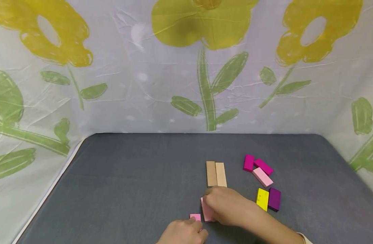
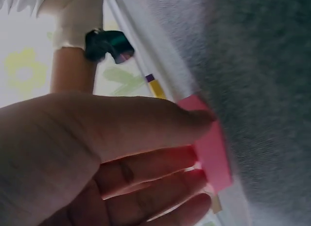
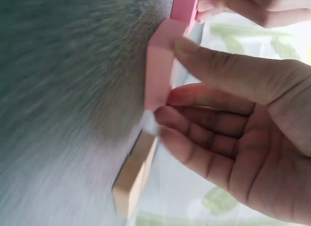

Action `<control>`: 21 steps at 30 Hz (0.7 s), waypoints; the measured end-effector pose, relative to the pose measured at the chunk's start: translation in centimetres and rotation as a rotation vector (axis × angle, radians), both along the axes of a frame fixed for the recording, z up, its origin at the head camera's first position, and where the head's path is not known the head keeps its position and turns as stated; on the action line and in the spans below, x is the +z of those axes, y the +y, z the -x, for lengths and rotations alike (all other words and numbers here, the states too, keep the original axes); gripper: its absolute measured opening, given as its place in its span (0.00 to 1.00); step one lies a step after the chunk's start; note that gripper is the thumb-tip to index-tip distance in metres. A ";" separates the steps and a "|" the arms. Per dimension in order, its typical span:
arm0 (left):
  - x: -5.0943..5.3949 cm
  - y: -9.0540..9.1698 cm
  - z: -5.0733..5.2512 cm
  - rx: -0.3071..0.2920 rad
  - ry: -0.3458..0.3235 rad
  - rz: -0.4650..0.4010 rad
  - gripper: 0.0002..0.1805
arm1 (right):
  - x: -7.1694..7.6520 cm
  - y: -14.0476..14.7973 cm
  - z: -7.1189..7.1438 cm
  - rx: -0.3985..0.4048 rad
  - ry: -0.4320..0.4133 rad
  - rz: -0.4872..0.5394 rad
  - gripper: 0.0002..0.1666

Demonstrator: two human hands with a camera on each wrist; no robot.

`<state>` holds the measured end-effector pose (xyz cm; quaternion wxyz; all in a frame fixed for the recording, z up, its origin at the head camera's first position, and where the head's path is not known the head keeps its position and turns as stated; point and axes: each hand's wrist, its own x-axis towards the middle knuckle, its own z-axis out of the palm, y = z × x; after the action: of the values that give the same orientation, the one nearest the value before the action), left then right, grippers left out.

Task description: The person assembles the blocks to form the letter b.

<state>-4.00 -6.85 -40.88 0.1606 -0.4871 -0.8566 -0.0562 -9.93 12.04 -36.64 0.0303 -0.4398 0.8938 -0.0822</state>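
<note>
My left hand (image 1: 183,232) is at the near edge of the head view, pinching a pink block (image 1: 195,217) between thumb and fingers. In the left wrist view that block (image 2: 215,155) lies under the thumb tip, with fingers along its other side. Just to the right, my right hand (image 1: 226,205) grips a light pink block (image 1: 207,211) and hides part of it. The right wrist view shows the thumb on one end of this light pink block (image 3: 159,75) and fingertips at the other. Both pink blocks sit on the table, close together.
Two wooden blocks (image 1: 216,174) lie side by side beyond my right hand. Farther right are two magenta blocks (image 1: 248,163), another light pink block (image 1: 263,177), a yellow block (image 1: 262,199) and a purple block (image 1: 274,199). A flowered cloth (image 1: 137,95) hangs behind the dark table (image 1: 128,183).
</note>
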 end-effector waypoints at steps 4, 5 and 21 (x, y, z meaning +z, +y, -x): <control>0.6 0.1 -0.1 0.065 -0.053 0.084 0.20 | 0.4 -2.4 1.3 0.014 0.047 -0.031 0.17; 0.8 0.2 0.0 0.089 -0.071 0.113 0.18 | 0.5 -2.9 1.6 0.010 0.062 -0.039 0.18; 1.6 -1.4 5.5 0.324 -0.096 -0.008 0.17 | 0.2 -5.5 10.1 -0.142 -0.126 0.027 0.18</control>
<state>-9.53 -8.22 -39.29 0.1285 -0.3386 -0.9304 -0.0560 -19.99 6.54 -36.43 0.0746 -0.3697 0.9179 -0.1235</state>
